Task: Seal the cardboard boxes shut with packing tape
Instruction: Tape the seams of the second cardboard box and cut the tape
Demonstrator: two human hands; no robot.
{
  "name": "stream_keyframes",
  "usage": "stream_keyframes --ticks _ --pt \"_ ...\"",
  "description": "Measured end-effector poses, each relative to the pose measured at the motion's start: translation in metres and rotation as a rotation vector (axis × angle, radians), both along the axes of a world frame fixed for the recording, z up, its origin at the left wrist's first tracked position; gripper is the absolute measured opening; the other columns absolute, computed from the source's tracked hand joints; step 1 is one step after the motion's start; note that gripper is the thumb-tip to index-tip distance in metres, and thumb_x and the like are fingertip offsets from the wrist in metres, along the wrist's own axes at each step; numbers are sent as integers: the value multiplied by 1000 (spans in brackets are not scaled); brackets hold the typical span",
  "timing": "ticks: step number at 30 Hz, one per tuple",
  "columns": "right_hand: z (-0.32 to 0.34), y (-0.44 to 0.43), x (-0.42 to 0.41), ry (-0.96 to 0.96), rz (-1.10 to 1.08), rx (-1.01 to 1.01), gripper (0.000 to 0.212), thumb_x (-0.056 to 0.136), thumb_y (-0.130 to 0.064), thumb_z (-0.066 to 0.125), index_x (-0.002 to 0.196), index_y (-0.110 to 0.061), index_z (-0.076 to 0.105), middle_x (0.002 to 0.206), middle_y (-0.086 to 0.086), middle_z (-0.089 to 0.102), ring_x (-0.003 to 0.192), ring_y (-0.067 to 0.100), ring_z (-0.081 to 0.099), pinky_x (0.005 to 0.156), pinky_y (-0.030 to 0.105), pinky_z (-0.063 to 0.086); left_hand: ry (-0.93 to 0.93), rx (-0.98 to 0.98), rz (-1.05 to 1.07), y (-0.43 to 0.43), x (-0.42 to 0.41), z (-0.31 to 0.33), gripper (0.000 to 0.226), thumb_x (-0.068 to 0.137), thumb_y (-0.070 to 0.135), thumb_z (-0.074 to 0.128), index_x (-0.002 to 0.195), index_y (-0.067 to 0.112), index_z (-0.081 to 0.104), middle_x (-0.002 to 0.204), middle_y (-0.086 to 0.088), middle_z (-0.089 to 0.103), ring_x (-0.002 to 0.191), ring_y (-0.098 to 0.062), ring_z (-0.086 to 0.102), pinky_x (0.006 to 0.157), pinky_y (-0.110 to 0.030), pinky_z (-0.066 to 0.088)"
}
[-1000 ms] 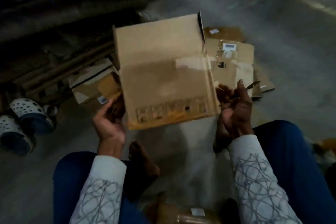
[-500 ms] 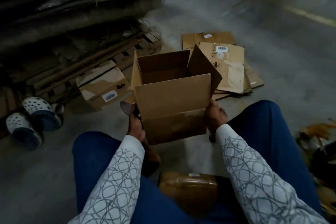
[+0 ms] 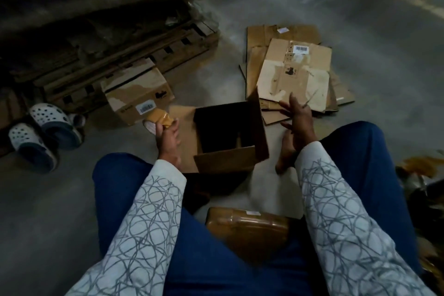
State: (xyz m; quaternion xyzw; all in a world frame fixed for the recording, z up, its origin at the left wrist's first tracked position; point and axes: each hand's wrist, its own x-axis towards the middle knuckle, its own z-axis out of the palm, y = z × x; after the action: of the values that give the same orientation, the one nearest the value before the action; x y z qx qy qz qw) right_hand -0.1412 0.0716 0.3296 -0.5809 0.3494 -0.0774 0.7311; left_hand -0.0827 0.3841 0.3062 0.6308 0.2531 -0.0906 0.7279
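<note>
Sealing is judged to be at its start for the carton in hand: no strip is seen drawn from the roll of packing tape (image 3: 159, 118), and the flaps are not yet folded down. The roll is gripped in the left hand (image 3: 169, 138), with fingers and thumb curled round its rim, and is held up just left of the open box (image 3: 223, 161). The right hand (image 3: 297, 116) is held slack and spread, fingers apart, just beside the upright right flap. Whether the flap is actually touched cannot be told, and a thin pale sliver by the fingertips is too blurred to be named. Between the two hands the open box is set on the floor (image 3: 48, 211), its inside dark and its near flap tipped inward. A glossy brown parcel (image 3: 247, 226) is rested in the lap – it is judged to be already wrapped in tape, so one piece of the work seems done. Further out, a closed box (image 3: 137, 92) is seen beyond the left hand, though tape on it cannot be made out. Flattened cardboard (image 3: 295, 72) is piled beyond the right hand, presumably still to be made up and sealed. A pair of clogs (image 3: 45, 127) is left well apart at the far left.
</note>
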Motion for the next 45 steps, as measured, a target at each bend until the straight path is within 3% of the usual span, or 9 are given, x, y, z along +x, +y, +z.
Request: stream_keyframes --ticks 5,8,12,16,21,26,32,40,45 --pt "-15 23 0 55 109 -44 37 98 -48 57 116 -18 45 110 0 71 101 20 68 82 42 52 -40 67 -105 -15 -6 -7 66 94 13 64 152 21 32 134 -9 61 124 -30 58 100 -43 46" --pt "-24 41 -2 85 216 -74 43 95 -49 62 114 -14 47 106 2 73 94 21 72 79 42 54 -55 123 -191 -21 -7 -13 44 91 17 69 128 33 51 133 -11 63 119 -30 62 87 -36 51" --pt "-42 64 -3 122 355 -189 33 94 -42 67 95 -18 44 101 11 74 77 17 70 66 29 53 -37 172 -251 -28 -10 -29 58 92 15 68 141 30 42 129 -13 64 108 -28 68 79 -34 54" --pt "-99 74 -2 243 509 -315 45 79 -60 68 88 -25 41 95 12 72 83 29 72 78 50 60 38 321 -393 -36 -13 -52 83 75 5 68 148 31 40 139 -14 53 112 -32 64 80 -41 59" --pt "-103 102 -9 353 667 -484 45 93 -36 67 115 -3 45 115 23 64 109 38 63 88 40 48 127 643 -658 -45 -27 -79 90 82 4 65 157 33 24 152 -7 26 138 -32 38 109 -47 45" --pt "-131 111 -10 401 774 -456 51 90 -22 71 123 0 39 125 24 61 118 39 60 97 44 48 163 596 -759 -54 -27 -110 102 87 11 58 154 42 -11 165 -9 -4 141 -29 41 114 -50 38" --pt "-160 123 -8 436 765 -373 56 85 -22 74 126 -4 40 127 17 58 116 32 58 90 33 45 190 786 -959 -64 -22 -134 96 98 20 55 156 21 -22 162 -14 -29 153 -32 -15 125 -49 2" --pt "-194 115 -2 569 913 -341 63 90 -19 69 138 -4 31 141 21 52 127 39 52 96 39 45 214 801 -953 -74 -17 -166 86 98 12 51 159 16 -9 165 -19 -11 149 -43 15 116 -47 27" --pt "-190 113 17 554 626 -396 51 92 -15 60 139 -8 42 132 18 60 120 39 58 95 36 46 1 919 -743 -98 13 -146 72 105 18 41 160 17 -6 164 -20 -20 153 -35 4 120 -41 15"
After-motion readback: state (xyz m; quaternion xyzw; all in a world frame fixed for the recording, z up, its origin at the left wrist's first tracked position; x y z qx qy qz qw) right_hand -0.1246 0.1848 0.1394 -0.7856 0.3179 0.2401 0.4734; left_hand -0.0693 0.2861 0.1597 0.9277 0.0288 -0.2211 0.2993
